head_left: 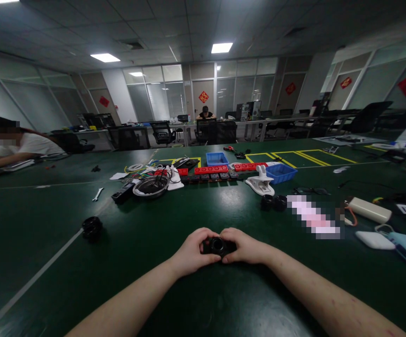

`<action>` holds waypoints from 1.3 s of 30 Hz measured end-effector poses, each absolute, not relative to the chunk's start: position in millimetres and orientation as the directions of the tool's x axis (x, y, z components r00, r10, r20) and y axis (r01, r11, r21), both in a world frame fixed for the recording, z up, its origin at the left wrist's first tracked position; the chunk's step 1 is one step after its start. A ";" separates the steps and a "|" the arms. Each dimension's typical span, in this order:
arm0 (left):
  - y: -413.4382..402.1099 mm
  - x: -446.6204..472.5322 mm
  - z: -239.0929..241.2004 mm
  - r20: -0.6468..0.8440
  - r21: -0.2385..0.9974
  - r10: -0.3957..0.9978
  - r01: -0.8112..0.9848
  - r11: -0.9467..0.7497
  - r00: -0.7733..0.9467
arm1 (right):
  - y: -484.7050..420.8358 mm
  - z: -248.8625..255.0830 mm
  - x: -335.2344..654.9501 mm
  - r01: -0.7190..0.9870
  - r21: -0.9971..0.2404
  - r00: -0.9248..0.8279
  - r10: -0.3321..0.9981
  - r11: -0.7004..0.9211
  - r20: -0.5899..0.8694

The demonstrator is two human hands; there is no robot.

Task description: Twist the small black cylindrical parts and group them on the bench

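Head view: the fingers of the left hand (191, 251) and the right hand (245, 248) curl closed around a small black ring-shaped part (217, 244), pinching it from either side low over the green desk (153, 285); whether it rests on the desk I cannot tell. The part sits squarely between the hands, neither one nearer, its round opening tilted up toward the camera. Farther out, a black round piece (92, 228) lies well to the left, and two black rings (274, 202) lie ahead on the right, just before a white clip (261, 183).
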State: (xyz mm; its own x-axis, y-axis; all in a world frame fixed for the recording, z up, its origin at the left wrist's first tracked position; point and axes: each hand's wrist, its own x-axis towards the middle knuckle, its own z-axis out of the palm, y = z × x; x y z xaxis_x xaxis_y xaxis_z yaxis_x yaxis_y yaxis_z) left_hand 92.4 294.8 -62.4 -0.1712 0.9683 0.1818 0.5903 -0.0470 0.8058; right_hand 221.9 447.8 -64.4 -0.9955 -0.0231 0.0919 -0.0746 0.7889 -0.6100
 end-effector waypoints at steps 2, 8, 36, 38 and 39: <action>295.0 93.1 -62.9 0.171 0.812 0.971 0.582 -0.042 -0.169 | 446.9 -63.7 221.8 -0.070 -0.609 -0.996 -0.022 0.790 0.086; 295.5 93.1 -63.7 0.154 0.842 0.973 0.539 -0.037 -0.174 | 444.8 -62.2 220.9 -0.066 -0.619 -0.996 -0.013 0.782 0.090; 293.7 110.3 -58.1 0.155 0.749 0.889 0.638 0.178 -0.430 | 418.9 -81.6 212.6 0.286 -0.371 -0.904 0.377 0.883 0.200; 294.5 110.2 -59.5 0.161 0.750 0.885 0.637 0.178 -0.436 | 414.4 -79.4 212.9 0.317 -0.318 -0.895 0.392 0.894 0.211; 294.9 109.6 -60.3 0.163 0.752 0.885 0.636 0.175 -0.437 | 413.2 -78.4 213.2 0.329 -0.300 -0.891 0.399 0.895 0.214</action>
State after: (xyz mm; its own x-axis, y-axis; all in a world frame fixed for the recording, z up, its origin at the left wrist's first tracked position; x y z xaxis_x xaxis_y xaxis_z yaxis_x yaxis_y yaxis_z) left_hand 109.6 294.9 -60.3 -0.4365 0.8848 0.1632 0.6357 0.1749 0.7519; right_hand 213.2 413.2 -78.4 -0.8915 0.3993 0.2139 0.3291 0.8954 -0.2999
